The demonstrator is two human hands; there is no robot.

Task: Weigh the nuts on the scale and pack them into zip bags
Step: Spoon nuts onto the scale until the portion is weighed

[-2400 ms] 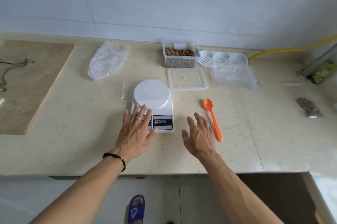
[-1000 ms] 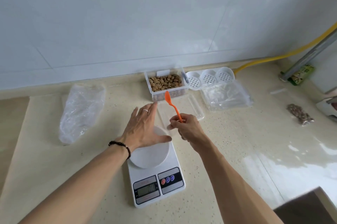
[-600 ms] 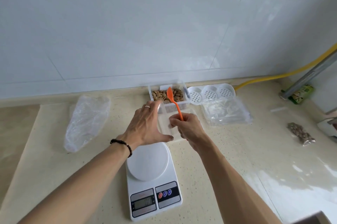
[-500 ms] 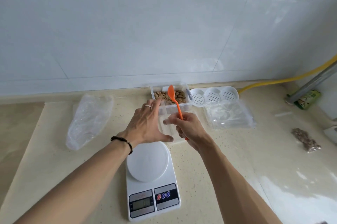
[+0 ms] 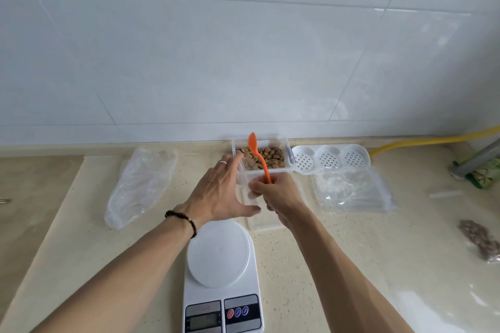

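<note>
Beige counter (image 5: 338, 265), right hand (image 5: 278, 194) gripping orange spoon (image 5: 257, 154), left hand (image 5: 219, 192) spread, fingers straight, beside nut box (image 5: 288, 148).

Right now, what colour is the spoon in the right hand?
Bright orange spoon, gripped by the right hand; the head view shows it clearly.

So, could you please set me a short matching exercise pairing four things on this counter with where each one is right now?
Things:
1. orange spoon
2. scale
3. nut container
4. stack of zip bags

Places:
A. at the wall, beside the white perforated tray
B. nearest the person, platform bare
C. held in the right hand
D. right of the hands, in front of the perforated tray

Pairs: 1-C, 2-B, 3-A, 4-D
</note>
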